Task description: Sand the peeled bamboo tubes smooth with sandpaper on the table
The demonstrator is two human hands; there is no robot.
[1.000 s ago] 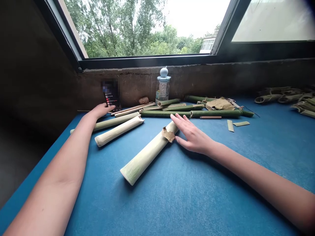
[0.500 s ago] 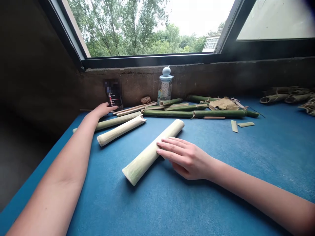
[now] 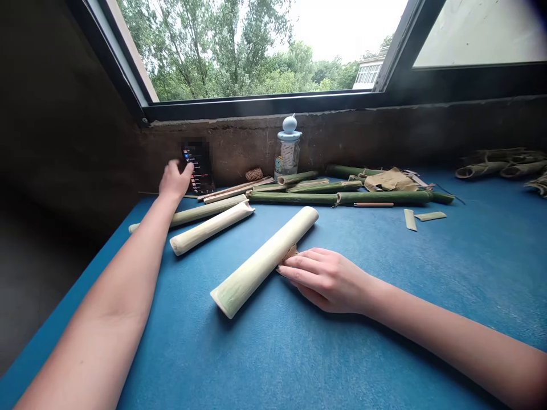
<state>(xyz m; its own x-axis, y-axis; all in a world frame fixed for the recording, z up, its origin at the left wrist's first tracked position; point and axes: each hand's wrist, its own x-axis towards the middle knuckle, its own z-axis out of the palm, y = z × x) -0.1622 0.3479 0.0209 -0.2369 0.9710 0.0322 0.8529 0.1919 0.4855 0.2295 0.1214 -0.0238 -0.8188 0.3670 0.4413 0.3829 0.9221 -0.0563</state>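
My left hand, empty, digits loosely apart, seems to tend the phone; mid-worktop lies the peeled bamboo, beside brown paper pinched in my right hand. Rubbing on would likely call for steadying the bamboo and pressing the paper.

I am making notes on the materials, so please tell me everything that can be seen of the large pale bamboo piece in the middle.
The large pale bamboo piece is long, with a convex upper surface that looks smooth and peeled. It is cream-coloured, tinged green near its closer end. It lies diagonally on the blue table, closer end to the left. At its right side is the right hand with a brown scrap; whether the fingers touch it is unclear.
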